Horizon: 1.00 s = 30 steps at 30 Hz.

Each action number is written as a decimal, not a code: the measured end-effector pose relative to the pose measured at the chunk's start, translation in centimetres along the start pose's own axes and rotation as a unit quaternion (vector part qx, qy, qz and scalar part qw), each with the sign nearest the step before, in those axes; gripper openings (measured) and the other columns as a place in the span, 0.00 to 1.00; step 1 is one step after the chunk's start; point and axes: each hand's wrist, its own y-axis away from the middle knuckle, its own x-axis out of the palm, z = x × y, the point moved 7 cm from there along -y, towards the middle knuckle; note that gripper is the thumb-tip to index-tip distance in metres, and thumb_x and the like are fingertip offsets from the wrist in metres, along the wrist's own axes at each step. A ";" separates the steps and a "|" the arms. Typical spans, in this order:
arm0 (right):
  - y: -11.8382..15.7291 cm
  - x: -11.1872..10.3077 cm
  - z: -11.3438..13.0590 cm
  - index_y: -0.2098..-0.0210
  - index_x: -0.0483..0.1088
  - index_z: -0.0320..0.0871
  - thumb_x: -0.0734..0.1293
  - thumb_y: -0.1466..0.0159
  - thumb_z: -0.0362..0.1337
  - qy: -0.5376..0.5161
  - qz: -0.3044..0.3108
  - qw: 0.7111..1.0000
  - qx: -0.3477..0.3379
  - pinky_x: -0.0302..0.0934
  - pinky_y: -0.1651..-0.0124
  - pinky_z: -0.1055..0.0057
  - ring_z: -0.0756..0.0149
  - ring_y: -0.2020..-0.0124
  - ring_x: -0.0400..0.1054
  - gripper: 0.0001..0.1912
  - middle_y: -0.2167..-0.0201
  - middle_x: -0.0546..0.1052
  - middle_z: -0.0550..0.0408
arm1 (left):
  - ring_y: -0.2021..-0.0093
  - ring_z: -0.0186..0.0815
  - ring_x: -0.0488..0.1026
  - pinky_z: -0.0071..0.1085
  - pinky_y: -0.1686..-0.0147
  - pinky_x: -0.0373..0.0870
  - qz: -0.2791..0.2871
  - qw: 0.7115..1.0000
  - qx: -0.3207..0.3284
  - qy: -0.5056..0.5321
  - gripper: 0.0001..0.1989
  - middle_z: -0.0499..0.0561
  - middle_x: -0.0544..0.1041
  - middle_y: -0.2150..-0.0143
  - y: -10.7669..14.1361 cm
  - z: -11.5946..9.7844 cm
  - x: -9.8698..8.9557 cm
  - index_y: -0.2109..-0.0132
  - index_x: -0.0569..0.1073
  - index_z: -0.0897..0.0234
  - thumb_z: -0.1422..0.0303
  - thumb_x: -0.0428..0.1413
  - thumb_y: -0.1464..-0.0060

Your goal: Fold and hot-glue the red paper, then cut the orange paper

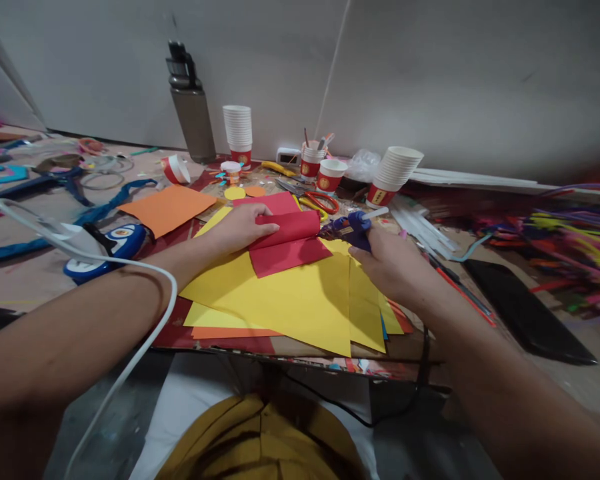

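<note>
My left hand presses on a red paper, with its thumb and fingers on a rolled or folded part near the middle of the table. My right hand is wrapped round a dark blue glue gun, which has a white glue stick at its back. The gun's nozzle points left, at the right end of the red roll; whether they touch cannot be made out. Beneath the red paper lie several yellow sheets, fanned out.
Behind stand stacked paper cups, more cups, a bottle and orange-handled scissors. An orange sheet and a white cable are at left. A black phone and pipe cleaners lie right.
</note>
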 end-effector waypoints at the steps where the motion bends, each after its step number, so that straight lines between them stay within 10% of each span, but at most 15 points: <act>1: 0.0 0.0 0.1 0.59 0.66 0.39 0.59 0.34 0.40 -0.001 -0.002 1.000 0.000 0.56 0.65 0.67 0.52 0.59 0.71 0.11 0.61 0.76 0.41 | 0.61 0.39 0.72 0.32 0.63 0.62 -0.001 1.000 -0.001 -0.001 0.13 0.51 0.77 0.62 0.0 0.0 0.0 0.61 0.74 0.63 0.58 0.58 0.49; 16: 1.1 0.8 5.2 0.54 0.66 0.43 0.61 0.35 0.42 -0.175 0.046 0.981 -0.067 0.59 0.65 0.68 0.56 0.61 0.71 0.13 0.58 0.77 0.46 | 0.63 0.36 0.71 0.31 0.62 0.63 0.016 0.999 0.020 0.040 0.12 0.50 0.77 0.62 -0.2 0.3 0.3 0.62 0.73 0.64 0.60 0.58 0.49; 24: 0.8 0.0 1.9 0.58 0.66 0.41 0.61 0.35 0.41 -0.085 0.019 0.996 0.012 0.56 0.68 0.68 0.53 0.63 0.71 0.11 0.62 0.77 0.42 | 0.67 0.35 0.70 0.31 0.67 0.60 -0.001 0.995 0.072 -0.075 0.13 0.49 0.76 0.69 -0.3 -0.3 -0.8 0.68 0.74 0.64 0.57 0.57 0.49; 30: 1.3 0.9 4.3 0.57 0.66 0.43 0.62 0.35 0.43 -0.172 0.045 0.983 -0.054 0.57 0.69 0.70 0.57 0.64 0.71 0.12 0.61 0.77 0.46 | 0.67 0.35 0.71 0.30 0.67 0.61 0.013 0.996 0.067 -0.063 0.15 0.49 0.77 0.67 -0.6 0.1 -0.7 0.67 0.74 0.64 0.55 0.56 0.49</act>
